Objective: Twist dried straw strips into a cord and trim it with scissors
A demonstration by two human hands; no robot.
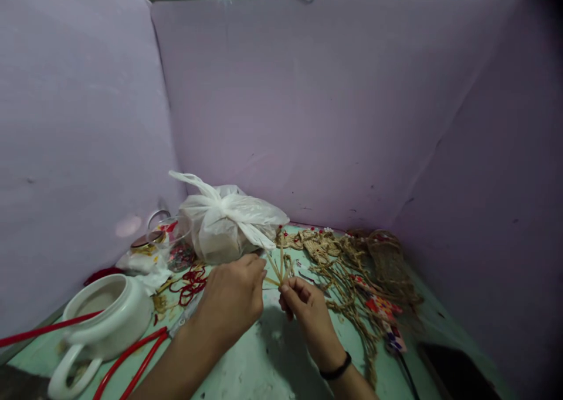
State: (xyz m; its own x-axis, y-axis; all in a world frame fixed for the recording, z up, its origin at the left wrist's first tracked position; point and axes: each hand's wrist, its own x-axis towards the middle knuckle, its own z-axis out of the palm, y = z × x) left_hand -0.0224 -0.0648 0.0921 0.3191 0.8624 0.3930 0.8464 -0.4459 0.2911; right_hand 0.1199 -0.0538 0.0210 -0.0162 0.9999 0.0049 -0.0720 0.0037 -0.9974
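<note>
Pinching tan strands (280,275) w/ R hand (305,306), L hand (235,288) fingers hidden, can't tell grip

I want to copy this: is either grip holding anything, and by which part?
The right grip pinches thin, tan, fibrous strands where they gather. Whether the left grip holds any is unclear.

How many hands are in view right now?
2: the left hand, just left of the tan strands, and the right hand, pinching them. No others show.
</note>
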